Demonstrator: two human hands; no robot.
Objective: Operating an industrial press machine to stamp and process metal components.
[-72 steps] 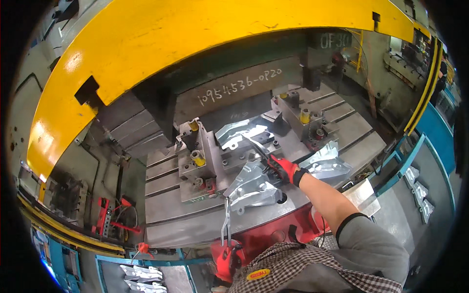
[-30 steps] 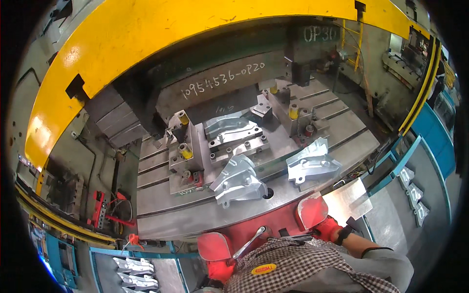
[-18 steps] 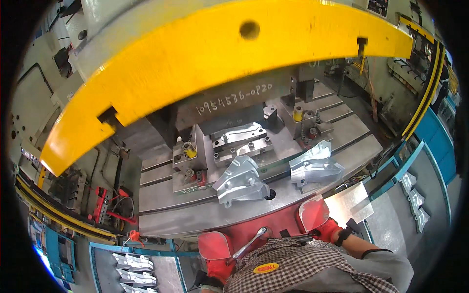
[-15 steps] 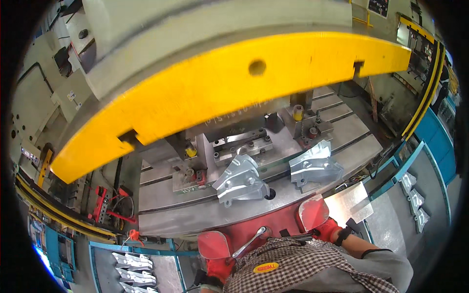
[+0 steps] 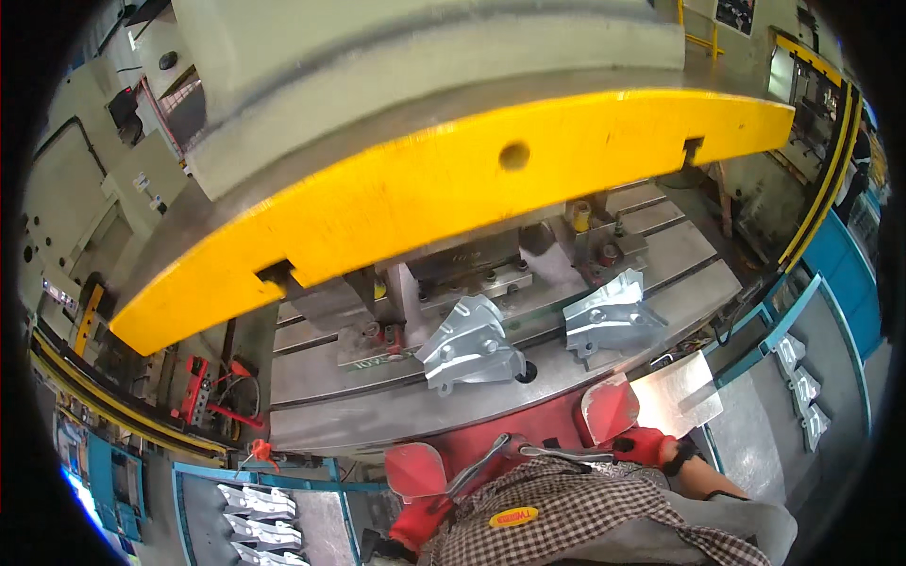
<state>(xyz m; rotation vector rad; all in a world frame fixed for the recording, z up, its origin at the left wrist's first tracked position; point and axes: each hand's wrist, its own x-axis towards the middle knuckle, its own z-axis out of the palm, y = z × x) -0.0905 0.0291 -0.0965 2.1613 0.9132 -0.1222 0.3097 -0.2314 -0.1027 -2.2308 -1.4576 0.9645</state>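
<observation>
My left hand (image 5: 421,524), in a red glove, is low beside the left red guard (image 5: 415,471); its fingers are partly hidden, next to a shiny metal bar (image 5: 478,467). Below the right red guard (image 5: 609,411), my right hand (image 5: 644,445) is gloved in red too, its fingers curled at the end of a second metal bar (image 5: 572,455). Both bars meet near the middle of the red console (image 5: 481,423). Beyond, two silver stamped metal parts (image 5: 471,344) (image 5: 615,318) lie on the steel press bed (image 5: 330,412), apart from both hands.
A press ram's yellow edge (image 5: 415,179) hangs over the die (image 5: 467,264). Blue-framed tables hold more stamped parts, left (image 5: 260,505) and right (image 5: 804,385). A bare metal plate (image 5: 678,394) lies by my right hand. A red clamp-like fixture (image 5: 195,391) stands at left.
The yellow ram has come down nearer the bed. Both hands have shifted slightly away from the guards, and the right metal bar shows more plainly. The stamped parts stay put.
</observation>
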